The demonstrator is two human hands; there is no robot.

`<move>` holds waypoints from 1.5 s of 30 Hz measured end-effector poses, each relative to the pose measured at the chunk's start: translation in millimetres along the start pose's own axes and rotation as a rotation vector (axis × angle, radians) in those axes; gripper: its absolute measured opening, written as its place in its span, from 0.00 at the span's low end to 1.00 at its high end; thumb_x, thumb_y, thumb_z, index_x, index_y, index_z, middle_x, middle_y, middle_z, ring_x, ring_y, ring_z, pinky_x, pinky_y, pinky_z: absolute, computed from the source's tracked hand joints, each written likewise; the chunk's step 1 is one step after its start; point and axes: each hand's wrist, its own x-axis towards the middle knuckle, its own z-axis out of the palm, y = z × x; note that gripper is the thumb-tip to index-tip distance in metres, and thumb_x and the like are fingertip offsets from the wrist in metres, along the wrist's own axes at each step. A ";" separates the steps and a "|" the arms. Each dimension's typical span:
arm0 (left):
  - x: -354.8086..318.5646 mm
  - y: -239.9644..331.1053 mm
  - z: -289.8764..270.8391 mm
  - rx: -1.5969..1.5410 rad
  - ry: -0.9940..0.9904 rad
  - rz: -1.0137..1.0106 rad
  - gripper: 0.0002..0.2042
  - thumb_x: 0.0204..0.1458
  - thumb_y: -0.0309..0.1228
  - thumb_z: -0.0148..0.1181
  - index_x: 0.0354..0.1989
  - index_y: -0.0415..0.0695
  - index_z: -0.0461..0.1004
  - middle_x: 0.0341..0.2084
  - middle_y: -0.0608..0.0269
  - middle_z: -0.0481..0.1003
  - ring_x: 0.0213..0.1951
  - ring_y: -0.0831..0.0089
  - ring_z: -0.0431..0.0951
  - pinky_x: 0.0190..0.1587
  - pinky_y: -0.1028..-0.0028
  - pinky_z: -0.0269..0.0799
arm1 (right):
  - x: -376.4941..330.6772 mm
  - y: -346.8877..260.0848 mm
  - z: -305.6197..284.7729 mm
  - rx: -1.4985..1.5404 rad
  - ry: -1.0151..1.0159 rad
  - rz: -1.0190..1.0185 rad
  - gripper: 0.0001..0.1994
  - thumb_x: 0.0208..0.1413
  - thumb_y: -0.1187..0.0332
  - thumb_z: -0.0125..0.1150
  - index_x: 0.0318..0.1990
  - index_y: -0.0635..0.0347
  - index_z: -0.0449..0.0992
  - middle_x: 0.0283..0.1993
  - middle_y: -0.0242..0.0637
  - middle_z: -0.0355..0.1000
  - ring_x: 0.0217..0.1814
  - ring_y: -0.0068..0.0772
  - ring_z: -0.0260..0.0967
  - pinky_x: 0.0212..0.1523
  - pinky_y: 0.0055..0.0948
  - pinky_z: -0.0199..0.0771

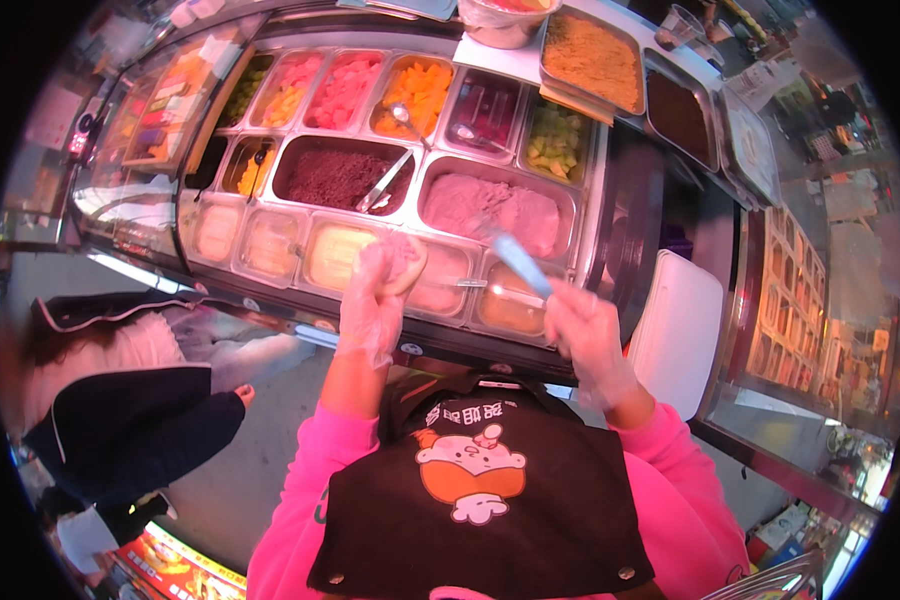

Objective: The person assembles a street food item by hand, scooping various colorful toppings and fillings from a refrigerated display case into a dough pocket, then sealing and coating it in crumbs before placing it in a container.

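Round pale piece (411, 277) with mauve paste (401, 257) is above the near trays (303, 257), the left hand (366, 295) curled around it; the right hand (582, 328) is closed on a blue spatula (520, 264), its tip at smooth mauve filling (532, 218). Trays, almost rim to rim, leave narrow worktop edge (470, 346). Dark apron (580, 490) bears white writing (472, 411).

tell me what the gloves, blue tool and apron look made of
Gloves: thin clear plastic film, slightly glossy, going by their see-through wrinkles. Blue tool: perhaps smooth hard plastic, from its even colour, but blur leaves metal possible. Apron: probably cloth, matte, since its dark surface shows little shine.
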 end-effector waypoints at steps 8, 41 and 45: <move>7.9 45.6 -27.4 0.337 -0.102 0.013 0.18 0.55 0.14 0.59 0.55 0.39 0.72 0.47 0.59 0.77 0.50 0.69 0.79 0.55 0.70 0.78 | 166.9 130.7 -50.7 -0.545 0.185 0.145 0.14 0.58 0.66 0.54 0.38 0.64 0.85 0.23 0.40 0.79 0.27 0.33 0.77 0.35 0.33 0.76; 74.4 210.2 -93.2 0.242 -0.140 -0.294 0.26 0.54 0.15 0.63 0.63 0.34 0.67 0.56 0.51 0.75 0.57 0.61 0.79 0.60 0.62 0.78 | 341.2 31.4 197.6 -1.716 -0.131 -0.327 0.08 0.51 0.74 0.58 0.32 0.61 0.84 0.35 0.49 0.82 0.38 0.49 0.83 0.36 0.47 0.82; 77.9 206.5 -83.8 0.208 -0.167 -0.286 0.27 0.58 0.23 0.64 0.66 0.36 0.65 0.57 0.51 0.74 0.61 0.58 0.76 0.65 0.56 0.74 | 352.3 26.2 201.9 -1.741 -0.337 -0.250 0.09 0.52 0.73 0.58 0.34 0.61 0.85 0.37 0.49 0.83 0.39 0.51 0.83 0.39 0.47 0.83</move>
